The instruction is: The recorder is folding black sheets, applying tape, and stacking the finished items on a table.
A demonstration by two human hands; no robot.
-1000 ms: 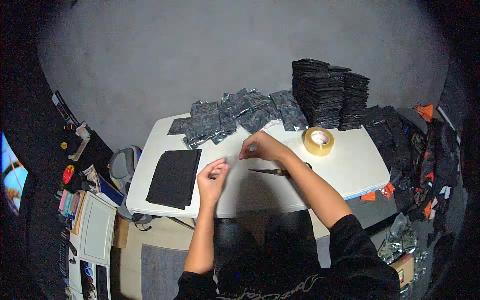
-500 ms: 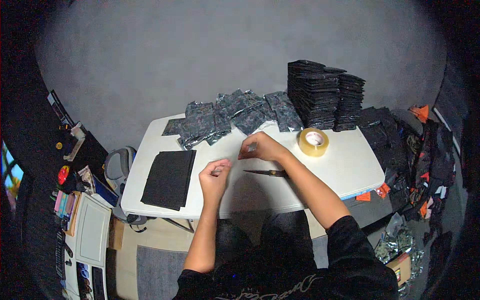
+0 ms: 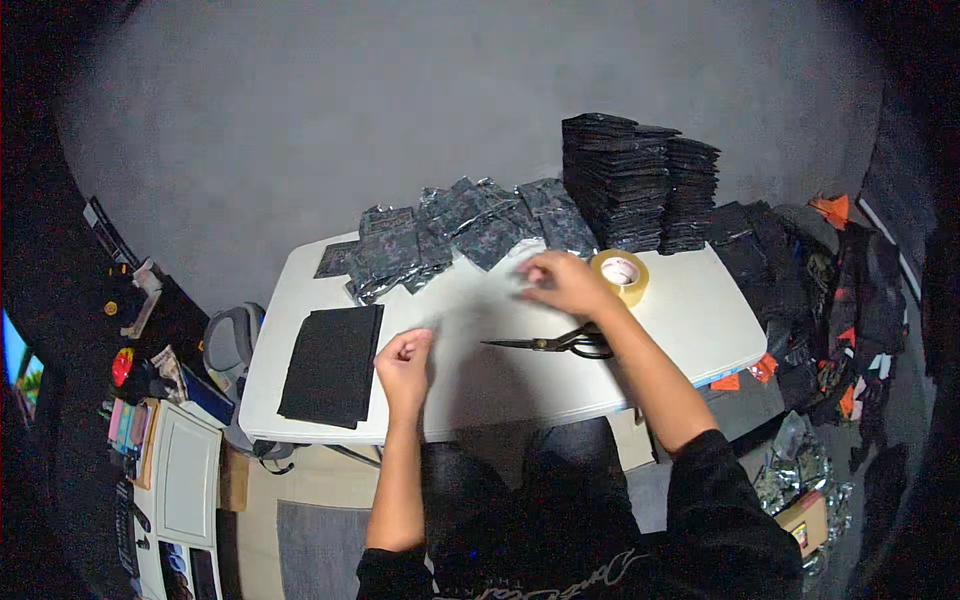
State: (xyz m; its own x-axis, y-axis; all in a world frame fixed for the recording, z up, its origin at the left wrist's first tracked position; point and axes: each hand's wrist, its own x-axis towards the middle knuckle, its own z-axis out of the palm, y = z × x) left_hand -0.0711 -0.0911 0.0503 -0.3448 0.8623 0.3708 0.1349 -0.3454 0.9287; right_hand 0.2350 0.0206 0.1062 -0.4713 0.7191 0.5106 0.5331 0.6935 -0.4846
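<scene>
My left hand [image 3: 403,370] is raised over the front of the white table [image 3: 460,410], right of a stack of black sheets [image 3: 333,365]. Its thumb and fingers are pinched; whatever they hold, if anything, is too small to make out. Further back and to the right, my right hand [image 3: 565,285] is in motion beside a roll of clear yellowish tape [image 3: 630,291]. Its fingers look closed in a pinch, their tips blurred. Black-handled scissors [image 3: 548,344] lie on the table below my right hand, blades pointing left. Neither hand touches them.
Shiny plastic-wrapped dark patterned packets [image 3: 480,220] are heaped along the table's far edge. Tall piles of flat black pieces [image 3: 615,185] stand at the back right. Dark fabric with orange bits [image 3: 770,260] is heaped beyond the right edge. A grey chair [image 3: 232,340] stands at left.
My hands have moved apart, the left toward the left and slightly nearer, the right to the right. The scissors' handles have come into sight from behind my right forearm. The view has shifted slightly.
</scene>
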